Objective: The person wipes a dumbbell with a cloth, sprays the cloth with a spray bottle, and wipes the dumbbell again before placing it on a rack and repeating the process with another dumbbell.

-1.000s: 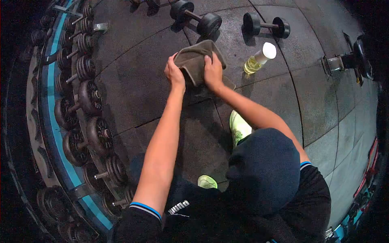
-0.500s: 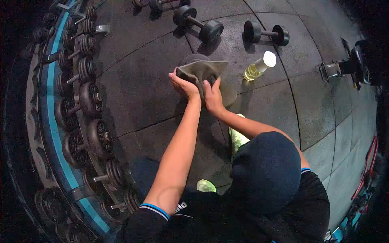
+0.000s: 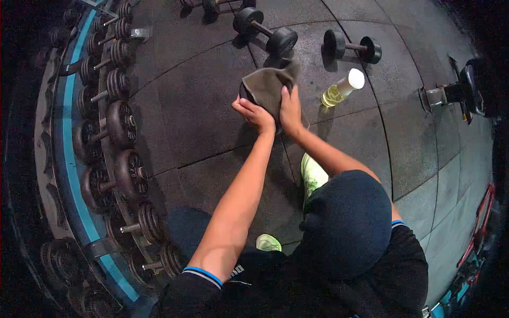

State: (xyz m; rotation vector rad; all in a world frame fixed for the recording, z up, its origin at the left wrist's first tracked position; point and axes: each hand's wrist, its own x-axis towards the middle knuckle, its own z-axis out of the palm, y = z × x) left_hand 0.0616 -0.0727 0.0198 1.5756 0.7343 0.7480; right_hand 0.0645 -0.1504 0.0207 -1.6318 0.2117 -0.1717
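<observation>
A grey-brown cloth [image 3: 265,87] is draped over a dark object, held up above the floor. Only a dark edge of that object shows at the cloth's left side, so its full shape is hidden. My left hand [image 3: 257,114] cups the lower left of the bundle, fingers curled against it. On the right side, my right hand [image 3: 290,111] presses the cloth with its thumb and fingers. The cloth's upper right corner is blurred. To the right of my hands, a clear bottle [image 3: 335,95] with yellow liquid and a white top stands on the floor.
Black dumbbells [image 3: 265,32] lie ahead, with another dumbbell [image 3: 352,46] beyond the bottle. A rack of dumbbells [image 3: 121,124] runs along the left. Gym equipment [image 3: 469,87] stands at the right. Dark rubber tiles [image 3: 196,122] cover the floor.
Both hands and the bundle have shifted slightly right. The cloth has folded over the dark object, whose round upper part showed behind it earlier; the cloth's right corner has swung up.
</observation>
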